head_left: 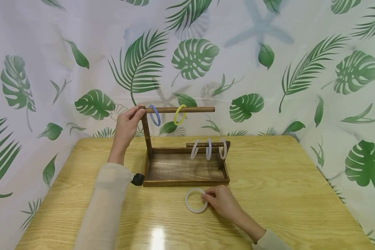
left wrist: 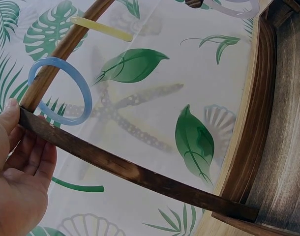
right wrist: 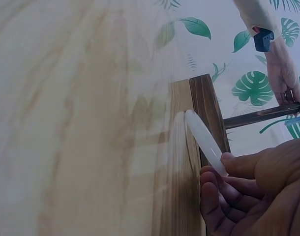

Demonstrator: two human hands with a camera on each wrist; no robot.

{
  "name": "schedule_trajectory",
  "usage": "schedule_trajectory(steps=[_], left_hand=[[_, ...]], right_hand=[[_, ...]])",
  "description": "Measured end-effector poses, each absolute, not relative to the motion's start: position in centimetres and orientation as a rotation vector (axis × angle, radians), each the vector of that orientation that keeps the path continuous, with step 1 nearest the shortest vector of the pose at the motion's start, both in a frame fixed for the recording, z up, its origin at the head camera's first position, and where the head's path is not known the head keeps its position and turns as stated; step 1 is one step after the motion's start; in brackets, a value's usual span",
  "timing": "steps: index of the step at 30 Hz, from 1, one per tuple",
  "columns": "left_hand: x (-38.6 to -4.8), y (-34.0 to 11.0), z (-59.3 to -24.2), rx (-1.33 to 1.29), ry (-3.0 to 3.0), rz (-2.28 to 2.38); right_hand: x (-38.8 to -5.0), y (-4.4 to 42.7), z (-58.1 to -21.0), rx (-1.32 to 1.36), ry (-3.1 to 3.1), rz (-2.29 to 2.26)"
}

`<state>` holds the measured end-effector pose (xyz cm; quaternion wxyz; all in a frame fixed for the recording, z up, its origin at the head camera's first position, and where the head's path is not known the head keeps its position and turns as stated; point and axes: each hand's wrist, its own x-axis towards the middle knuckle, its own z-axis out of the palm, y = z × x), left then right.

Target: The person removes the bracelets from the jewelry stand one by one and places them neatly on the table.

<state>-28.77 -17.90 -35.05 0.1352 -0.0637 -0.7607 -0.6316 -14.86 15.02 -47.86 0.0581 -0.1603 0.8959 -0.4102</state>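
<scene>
A dark wooden stand has a tray base, a tall post at its left and a short post at its right, each with a horizontal bar. My left hand pinches the top corner of the tall post, where the upper bar begins. On that bar hang a blue bangle and a yellow bangle. Several pale bangles hang on the lower bar. In front of the tray, my right hand pinches the right side of a white bangle. The right wrist view shows this bangle tilted, its far edge at the tabletop.
The stand sits on a light wood-grain table. Behind and beside the table hangs a white cloth printed with green leaves. A small black device is at the left wrist, close to the tray's left front corner.
</scene>
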Motion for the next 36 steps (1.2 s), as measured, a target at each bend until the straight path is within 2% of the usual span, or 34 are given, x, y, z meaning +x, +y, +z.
schedule_trajectory(steps=[36], left_hand=[[-29.02,-17.86,-36.11,-0.195,-2.162,-1.831]], right_hand=[[-15.08,14.95,-48.43,-0.408,2.762,-1.251]])
